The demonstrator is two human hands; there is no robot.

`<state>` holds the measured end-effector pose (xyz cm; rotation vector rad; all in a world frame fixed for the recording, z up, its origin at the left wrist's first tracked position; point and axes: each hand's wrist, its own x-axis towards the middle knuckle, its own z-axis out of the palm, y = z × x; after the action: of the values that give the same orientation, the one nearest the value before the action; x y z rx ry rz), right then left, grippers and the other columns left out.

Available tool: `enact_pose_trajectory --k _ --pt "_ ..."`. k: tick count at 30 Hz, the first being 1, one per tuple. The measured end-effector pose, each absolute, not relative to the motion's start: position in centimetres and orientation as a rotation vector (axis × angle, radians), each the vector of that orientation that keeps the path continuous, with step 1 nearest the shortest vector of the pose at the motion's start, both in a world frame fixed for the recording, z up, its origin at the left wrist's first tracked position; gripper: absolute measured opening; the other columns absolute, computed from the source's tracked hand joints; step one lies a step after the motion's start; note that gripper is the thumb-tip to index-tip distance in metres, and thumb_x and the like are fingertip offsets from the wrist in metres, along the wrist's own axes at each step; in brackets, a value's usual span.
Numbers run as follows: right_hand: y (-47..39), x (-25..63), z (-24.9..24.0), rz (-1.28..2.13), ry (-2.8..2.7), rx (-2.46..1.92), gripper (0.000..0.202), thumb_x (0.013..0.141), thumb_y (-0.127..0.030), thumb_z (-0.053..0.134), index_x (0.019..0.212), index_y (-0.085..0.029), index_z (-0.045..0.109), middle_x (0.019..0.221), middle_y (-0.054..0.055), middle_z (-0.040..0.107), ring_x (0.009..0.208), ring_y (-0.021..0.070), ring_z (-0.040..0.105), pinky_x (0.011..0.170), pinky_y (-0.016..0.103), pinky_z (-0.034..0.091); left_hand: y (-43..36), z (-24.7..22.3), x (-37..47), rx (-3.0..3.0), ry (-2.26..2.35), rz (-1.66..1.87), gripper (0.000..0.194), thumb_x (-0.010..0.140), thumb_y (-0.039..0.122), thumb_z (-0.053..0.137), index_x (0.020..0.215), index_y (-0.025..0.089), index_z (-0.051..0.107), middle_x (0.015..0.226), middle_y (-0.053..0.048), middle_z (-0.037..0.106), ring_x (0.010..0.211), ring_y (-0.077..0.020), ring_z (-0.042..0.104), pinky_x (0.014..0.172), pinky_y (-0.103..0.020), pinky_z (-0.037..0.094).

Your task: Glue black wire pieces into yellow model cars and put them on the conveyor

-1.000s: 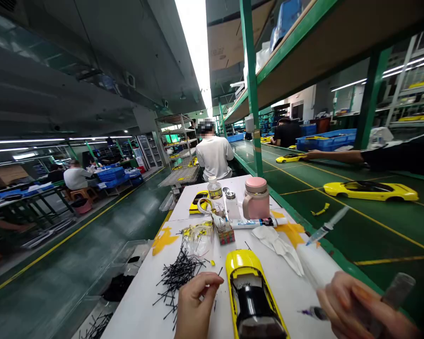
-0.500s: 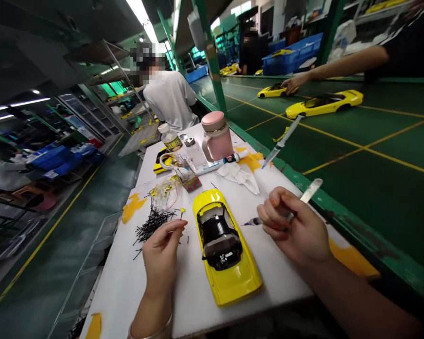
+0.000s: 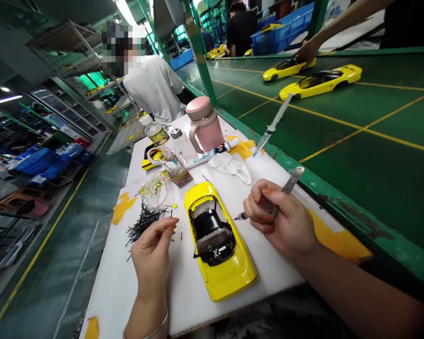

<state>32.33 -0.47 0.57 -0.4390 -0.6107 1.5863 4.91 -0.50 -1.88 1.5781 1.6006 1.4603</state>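
Observation:
My left hand (image 3: 153,247) pinches a thin black stick (image 3: 171,213) upright between thumb and fingertips. A tiny yellow piece (image 3: 174,205) shows at the stick's top; whether they are joined I cannot tell. Fingers curled, my right hand (image 3: 281,216) grips a syringe (image 3: 292,181), its tip pointing left above the table. Between the hands a yellow model car body (image 3: 231,278) rests on the white tabletop, its dark cabin parts visible through the openings. Beside my left hand lies a heap of black sticks (image 3: 144,223).
Further back are a pink mug (image 3: 212,132), a capped bottle (image 3: 155,132), a white tissue (image 3: 229,165) and a small box of tools (image 3: 182,178). A second syringe (image 3: 273,125) leans at the table's right edge. Across the green bench (image 3: 339,127), another person's hand touches a yellow car.
The view has shifted, so the table items sit a little further left. My left hand still pinches the stick and my right the syringe. Across the bench, the other person's hand has moved with a car.

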Motion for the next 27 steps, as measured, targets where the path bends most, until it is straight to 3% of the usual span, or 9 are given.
enact_pose_trajectory --k 9,15,19,23,27 --pt "-0.3 32.4 0.5 1.605 -0.579 -0.424 0.018 0.086 -0.031 0.063 0.073 -0.020 0.059 0.053 -0.006 0.029 0.050 0.0091 0.020 0.037 0.013 0.018 -0.4 -1.7 5.1 1.615 1.597 1.466 0.009 0.086 0.028 0.077 0.092 0.024 0.082 0.096 -0.004 0.080 0.088 -0.0186 0.072 0.073 -0.028 0.058" --pt "-0.2 34.6 2.3 1.496 -0.439 -0.411 0.020 0.084 -0.027 0.067 0.069 -0.021 0.054 0.052 -0.007 0.020 0.052 0.0094 0.016 0.038 0.015 0.009 -0.3 -1.2 5.4 1.585 1.641 1.452 0.014 0.084 0.032 0.078 0.091 0.021 0.081 0.095 -0.006 0.080 0.087 -0.0202 0.073 0.072 -0.029 0.057" --pt "0.3 36.9 5.3 1.198 -0.533 -0.540 0.025 0.093 -0.027 0.057 0.069 -0.020 0.056 0.050 -0.005 0.028 0.050 0.0079 0.025 0.042 0.019 0.010 0.0 -1.0 5.6 1.508 1.605 1.460 0.022 0.081 0.035 0.080 0.094 0.018 0.075 0.093 -0.007 0.080 0.086 -0.0204 0.074 0.065 -0.026 0.055" --pt "2.1 37.7 6.7 0.947 -0.680 -0.722 0.026 0.093 -0.034 0.066 0.071 -0.019 0.062 0.051 -0.003 0.039 0.050 0.0072 0.033 0.043 0.020 0.016 0.2 -0.9 5.4 1.410 1.544 1.481 0.041 0.081 0.040 0.081 0.114 0.019 0.070 0.095 -0.008 0.080 0.089 -0.0210 0.075 0.063 -0.024 0.054" --pt "4.2 37.7 6.1 1.076 -0.712 -0.923 0.031 0.091 -0.038 0.073 0.071 -0.016 0.065 0.057 -0.002 0.044 0.050 0.0051 0.035 0.041 0.019 0.014 0.1 -0.8 5.2 1.425 1.539 1.457 0.034 0.078 0.044 0.081 0.098 0.017 0.076 0.092 -0.011 0.081 0.085 -0.0239 0.076 0.058 -0.026 0.053"
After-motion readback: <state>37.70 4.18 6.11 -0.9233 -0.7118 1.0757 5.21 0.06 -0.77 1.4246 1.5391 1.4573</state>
